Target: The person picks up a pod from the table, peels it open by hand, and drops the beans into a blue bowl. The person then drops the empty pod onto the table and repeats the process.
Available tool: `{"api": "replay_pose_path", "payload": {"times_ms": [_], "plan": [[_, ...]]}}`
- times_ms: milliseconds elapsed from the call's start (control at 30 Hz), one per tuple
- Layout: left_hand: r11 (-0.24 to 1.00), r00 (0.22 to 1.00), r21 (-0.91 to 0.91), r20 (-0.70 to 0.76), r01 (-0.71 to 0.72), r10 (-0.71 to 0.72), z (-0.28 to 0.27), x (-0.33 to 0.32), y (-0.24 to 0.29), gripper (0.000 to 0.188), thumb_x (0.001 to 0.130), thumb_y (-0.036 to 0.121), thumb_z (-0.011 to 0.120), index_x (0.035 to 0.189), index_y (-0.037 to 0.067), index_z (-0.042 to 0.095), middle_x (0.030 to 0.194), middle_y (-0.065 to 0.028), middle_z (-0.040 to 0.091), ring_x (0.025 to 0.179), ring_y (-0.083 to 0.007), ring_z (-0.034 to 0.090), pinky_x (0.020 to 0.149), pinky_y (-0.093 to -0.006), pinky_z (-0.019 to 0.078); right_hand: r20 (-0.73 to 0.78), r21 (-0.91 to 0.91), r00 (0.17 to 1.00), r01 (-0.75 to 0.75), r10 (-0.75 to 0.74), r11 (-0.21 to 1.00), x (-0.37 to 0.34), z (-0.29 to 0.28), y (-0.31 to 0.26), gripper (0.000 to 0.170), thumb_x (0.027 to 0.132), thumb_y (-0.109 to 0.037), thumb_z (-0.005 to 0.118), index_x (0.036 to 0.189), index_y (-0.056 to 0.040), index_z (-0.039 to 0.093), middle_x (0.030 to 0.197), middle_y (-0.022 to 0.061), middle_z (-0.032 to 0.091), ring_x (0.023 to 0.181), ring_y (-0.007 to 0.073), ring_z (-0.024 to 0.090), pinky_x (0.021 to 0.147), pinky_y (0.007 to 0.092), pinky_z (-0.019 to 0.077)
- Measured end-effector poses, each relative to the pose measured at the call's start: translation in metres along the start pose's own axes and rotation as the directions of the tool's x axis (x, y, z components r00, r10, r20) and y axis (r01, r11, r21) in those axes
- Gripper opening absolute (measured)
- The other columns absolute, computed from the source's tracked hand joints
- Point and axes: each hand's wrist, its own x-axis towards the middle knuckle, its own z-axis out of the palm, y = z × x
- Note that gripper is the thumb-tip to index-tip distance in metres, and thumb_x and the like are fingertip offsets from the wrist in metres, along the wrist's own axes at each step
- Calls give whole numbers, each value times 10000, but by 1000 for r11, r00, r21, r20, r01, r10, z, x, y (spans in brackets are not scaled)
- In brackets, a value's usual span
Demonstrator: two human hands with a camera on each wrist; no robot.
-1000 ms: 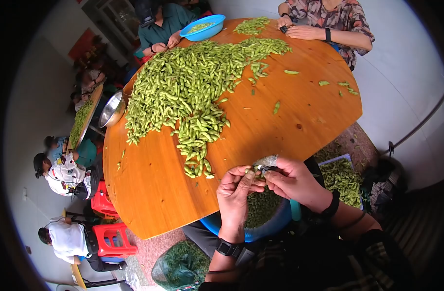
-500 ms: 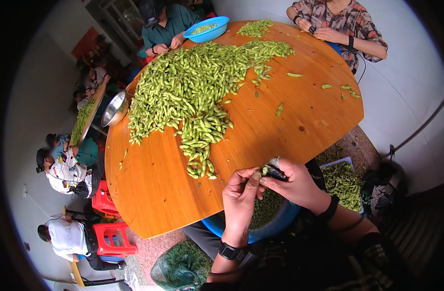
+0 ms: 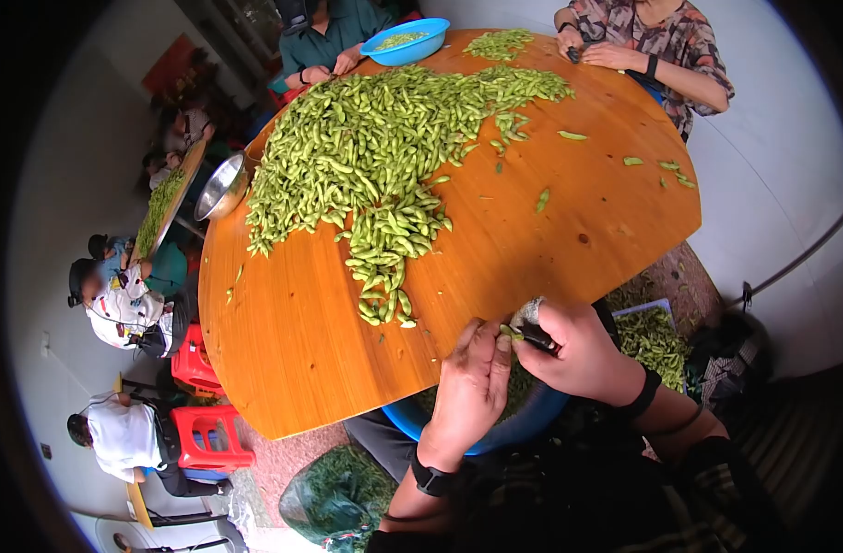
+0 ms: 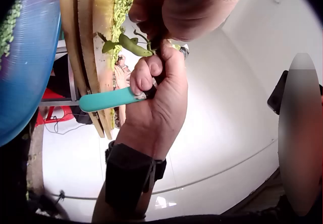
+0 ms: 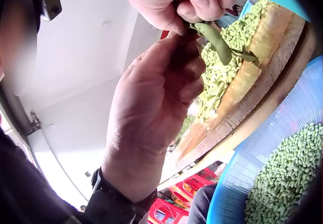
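My left hand (image 3: 472, 382) pinches a few green soybean pods, and one curved pod (image 5: 217, 41) sticks out past its fingers in the right wrist view. Right beside it, my right hand (image 3: 576, 355) grips a tool with a teal handle (image 4: 108, 100); its working end is hidden among the fingers. A grey wrap (image 3: 530, 311) covers part of a right finger. Both hands meet at the near table edge, above a blue basin (image 5: 241, 158) of shelled green beans (image 5: 285, 176).
A large heap of pods (image 3: 357, 152) covers much of the wooden table (image 3: 301, 359). A metal bowl (image 3: 222, 186) stands at its left edge, a blue bowl (image 3: 406, 43) at the far side. Red stools (image 3: 212, 438) and a crate of pods (image 3: 652, 341) are on the floor. Other people sit around.
The left hand has turned so its back shows more, its fingers closing over the pod. Both hands have shifted slightly right, still together; the dark part at the right fingers shows more.
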Motion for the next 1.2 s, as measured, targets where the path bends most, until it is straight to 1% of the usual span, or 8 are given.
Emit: {"api": "replay_pose_path", "payload": {"times_ms": [100,200,333,467,633,767,833,1200], "plan": [[998,997,-57,82,10,-6,-7,-3,-3,204,978,67,497,1153,-9,570,883,-175,547,751,-353,587,684,-376,495,12,-63,992,127,-127,990,-2,1,3,157,756,-71,690,809,-13,554,634,144,571,545,329,569,474,348,417],[851,917,-380,308,362,-253,-15,-8,-9,227,1014,122,463,1155,-20,571,852,-71,510,658,-157,522,618,-284,469,97,-21,990,108,-106,994,-2,-1,1,150,785,-77,686,824,-18,554,608,107,546,510,245,562,477,327,412],[504,840,-686,322,525,-437,-5,-5,-13,248,1012,125,463,1150,-23,606,824,-11,555,599,-49,481,529,-177,415,247,442,921,-384,302,811,7,-1,-3,146,889,-95,643,827,-38,523,614,-42,485,517,46,470,447,254,350],[966,980,-187,-57,179,-193,0,-6,-24,249,919,-10,582,1161,15,637,1028,-47,574,706,-75,576,593,-200,477,279,540,812,-574,512,616,21,-12,2,130,926,-123,616,863,-61,521,591,-47,467,467,27,405,427,212,295],[978,982,-137,-85,155,-168,5,-6,-5,279,846,-4,660,1122,34,651,1026,-94,619,650,-148,628,589,-257,511,268,597,807,-567,526,567,30,-12,10,127,931,-122,605,851,-63,525,583,-44,465,469,25,403,431,208,288],[957,989,275,-136,90,-54,11,-3,1,335,815,47,675,1145,54,619,989,-154,648,687,-316,659,587,-391,549,74,303,911,-407,405,862,26,5,18,219,898,-113,637,769,-41,476,593,-23,475,533,30,433,459,246,368],[880,998,473,-69,39,-7,17,-2,-9,303,839,80,667,1138,57,624,994,-154,659,742,-322,675,634,-391,561,140,384,900,-434,414,815,24,9,11,243,911,-136,638,770,-28,473,608,-10,476,557,43,431,470,265,378],[971,965,23,-122,238,-234,14,-3,-21,335,862,-42,595,1195,-8,593,974,-201,650,753,-313,681,657,-362,552,272,332,869,-489,415,807,-11,-23,9,159,979,-113,503,1024,10,592,666,4,556,502,60,520,456,227,411]]}}
